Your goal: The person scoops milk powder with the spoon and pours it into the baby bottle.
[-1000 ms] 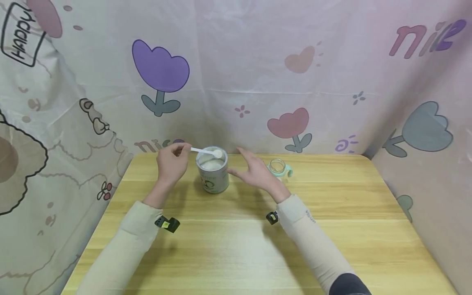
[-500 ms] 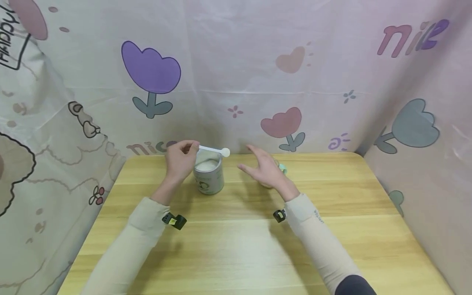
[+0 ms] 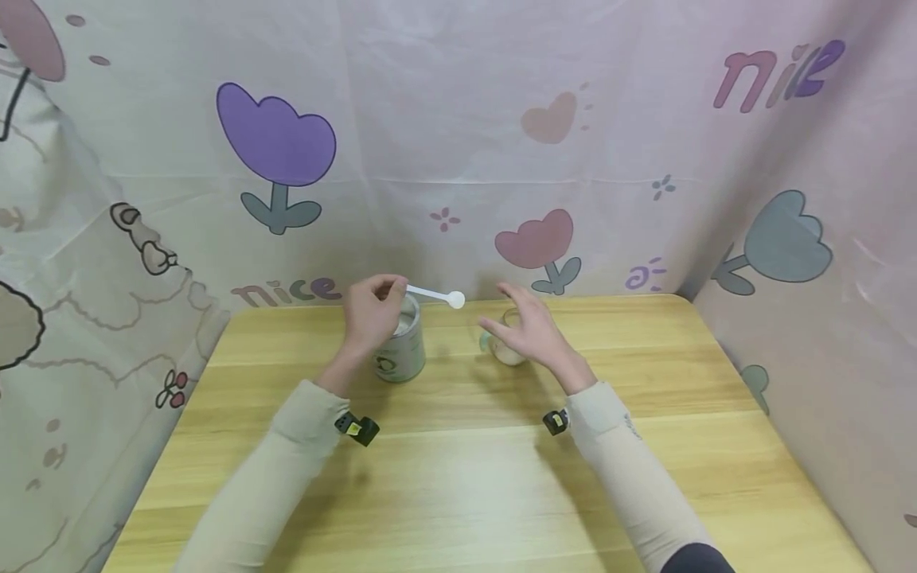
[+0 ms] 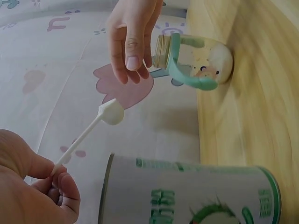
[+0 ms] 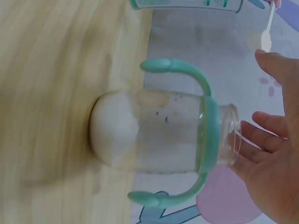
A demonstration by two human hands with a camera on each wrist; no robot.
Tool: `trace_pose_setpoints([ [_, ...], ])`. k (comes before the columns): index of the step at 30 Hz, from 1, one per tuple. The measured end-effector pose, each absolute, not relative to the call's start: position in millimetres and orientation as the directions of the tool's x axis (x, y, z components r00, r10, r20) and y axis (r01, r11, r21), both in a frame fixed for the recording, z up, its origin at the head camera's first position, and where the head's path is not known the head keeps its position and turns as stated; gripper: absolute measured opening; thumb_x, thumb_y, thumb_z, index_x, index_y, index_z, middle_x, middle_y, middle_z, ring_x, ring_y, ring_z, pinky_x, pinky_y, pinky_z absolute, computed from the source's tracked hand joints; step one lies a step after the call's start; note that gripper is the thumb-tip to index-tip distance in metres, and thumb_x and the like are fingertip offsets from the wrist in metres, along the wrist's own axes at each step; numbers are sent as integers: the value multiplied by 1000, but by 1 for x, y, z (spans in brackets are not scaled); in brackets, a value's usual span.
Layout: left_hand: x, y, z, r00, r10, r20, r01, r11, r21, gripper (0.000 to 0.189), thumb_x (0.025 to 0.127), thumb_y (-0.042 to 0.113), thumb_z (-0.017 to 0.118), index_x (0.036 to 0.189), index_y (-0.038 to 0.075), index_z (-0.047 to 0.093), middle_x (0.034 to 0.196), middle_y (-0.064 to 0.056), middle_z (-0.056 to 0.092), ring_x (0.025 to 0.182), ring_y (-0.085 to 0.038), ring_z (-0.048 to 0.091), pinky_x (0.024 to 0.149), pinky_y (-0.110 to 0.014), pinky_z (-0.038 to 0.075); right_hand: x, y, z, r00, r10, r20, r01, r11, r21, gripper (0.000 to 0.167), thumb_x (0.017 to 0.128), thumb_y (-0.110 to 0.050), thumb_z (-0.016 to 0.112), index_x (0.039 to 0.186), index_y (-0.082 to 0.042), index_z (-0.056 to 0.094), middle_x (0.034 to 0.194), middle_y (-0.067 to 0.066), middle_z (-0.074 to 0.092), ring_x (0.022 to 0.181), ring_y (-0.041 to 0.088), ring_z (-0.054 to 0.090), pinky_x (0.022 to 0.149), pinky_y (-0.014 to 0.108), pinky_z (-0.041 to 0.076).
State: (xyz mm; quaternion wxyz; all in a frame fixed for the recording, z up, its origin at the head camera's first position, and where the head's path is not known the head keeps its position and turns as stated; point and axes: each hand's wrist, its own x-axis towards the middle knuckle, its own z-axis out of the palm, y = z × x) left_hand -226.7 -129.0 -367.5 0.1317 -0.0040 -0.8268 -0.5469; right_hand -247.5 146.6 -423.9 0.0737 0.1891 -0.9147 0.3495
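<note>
My left hand (image 3: pixel 374 317) pinches the handle end of a white measuring scoop (image 4: pixel 111 112). The scoop's bowl, heaped with white powder, is in the air between the can and the bottle. Below that hand stands an open milk powder can (image 3: pixel 403 356), partly hidden by it in the head view. My right hand (image 3: pixel 533 330) is held with thumb and fingers spread by the neck of a clear baby bottle (image 5: pixel 163 133). The bottle is upright and uncapped, with a mint-green two-handled collar (image 5: pixel 211 135) and white contents at its bottom. In the head view the right hand partly covers it.
Both things stand near the back edge of a wooden table (image 3: pixel 458 477). Behind it hangs a pale cloth backdrop (image 3: pixel 415 143) printed with flowers and letters, which also covers both sides. A small black camera (image 3: pixel 358 430) sits on each wrist.
My left hand has lifted the scoop out of the can and carried it right, toward the bottle. My right hand has moved from beside the can to the bottle's neck.
</note>
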Motion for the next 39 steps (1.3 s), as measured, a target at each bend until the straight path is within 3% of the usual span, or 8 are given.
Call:
trace_pose_setpoints([
  [17, -231, -94, -374, -975, -109, 195, 145, 358, 923, 25, 105, 16, 65, 118, -3, 75, 107, -20, 75, 96, -25, 64, 85, -29, 52, -241, 167, -444, -931, -277, 238, -366, 706, -607, 83, 95, -48, 75, 158, -4, 43, 158, 20, 50, 148, 42, 45, 124, 62, 33],
  [32, -236, -68, -384, -976, -68, 208, 174, 330, 928, 24, 105, 15, 65, 116, -3, 76, 107, -21, 76, 98, -30, 68, 91, -40, 57, -239, 176, -453, -949, -231, 215, -315, 711, -628, 84, 94, -51, 77, 156, -4, 46, 152, 21, 54, 144, 43, 50, 121, 61, 38],
  [39, -237, -53, -391, -979, -73, 188, 153, 335, 930, 23, 104, 16, 66, 114, -1, 77, 105, -18, 77, 98, -30, 70, 91, -41, 58, -239, 179, -459, -956, -223, 193, -295, 716, -633, 85, 94, -51, 76, 157, -3, 44, 156, 23, 52, 145, 45, 48, 122, 64, 34],
])
